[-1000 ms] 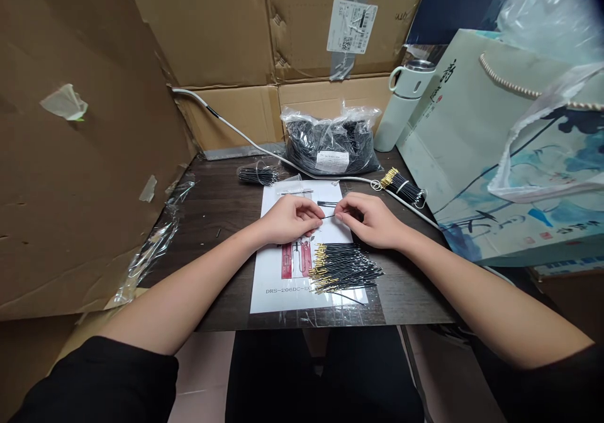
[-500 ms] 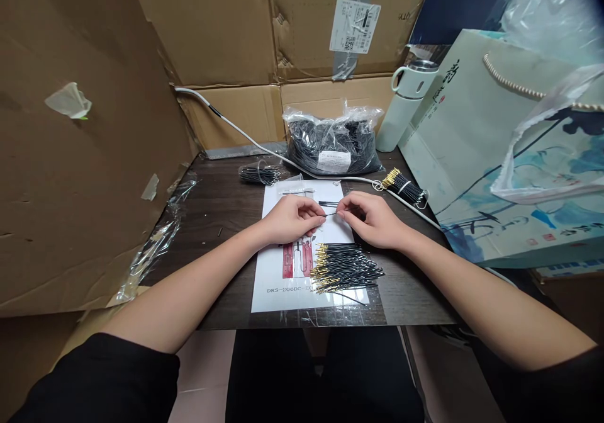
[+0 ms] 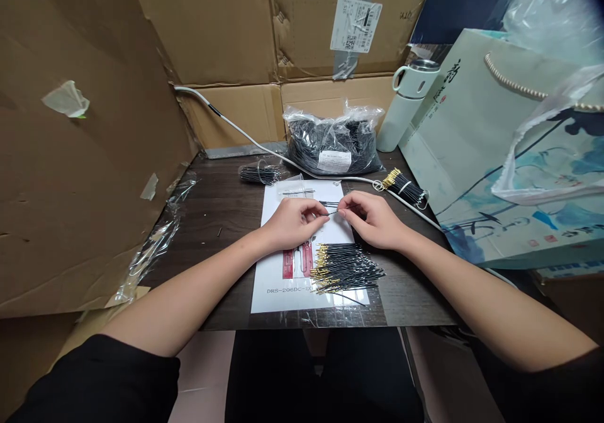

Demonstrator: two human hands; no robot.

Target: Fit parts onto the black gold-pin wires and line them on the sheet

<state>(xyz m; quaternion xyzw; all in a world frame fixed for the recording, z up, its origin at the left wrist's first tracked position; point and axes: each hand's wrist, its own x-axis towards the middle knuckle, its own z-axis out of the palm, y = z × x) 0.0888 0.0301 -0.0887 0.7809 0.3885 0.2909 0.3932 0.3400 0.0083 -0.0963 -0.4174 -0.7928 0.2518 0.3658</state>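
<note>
My left hand [image 3: 293, 223] and my right hand [image 3: 369, 219] meet over a white printed sheet [image 3: 278, 279] on the dark table [image 3: 221, 215]. Between their fingertips they pinch one thin black wire [image 3: 332, 211]; its ends are hidden by the fingers. Just below the hands lies a loose pile of black wires with gold tips [image 3: 345, 267]. A few more short black wires [image 3: 329, 203] lie on the sheet just beyond the fingertips.
A clear bag full of black wires [image 3: 333, 145] stands at the back. A tied bundle with gold tips [image 3: 404, 187] lies right, another bundle [image 3: 259, 174] left. A white cable [image 3: 236, 132], a pale flask [image 3: 404, 103], a gift bag [image 3: 500, 152] and cardboard walls [image 3: 80, 158] surround the table.
My hands have closed in on each other a little over the sheet, still pinching the thin wire. Everything else stays put.
</note>
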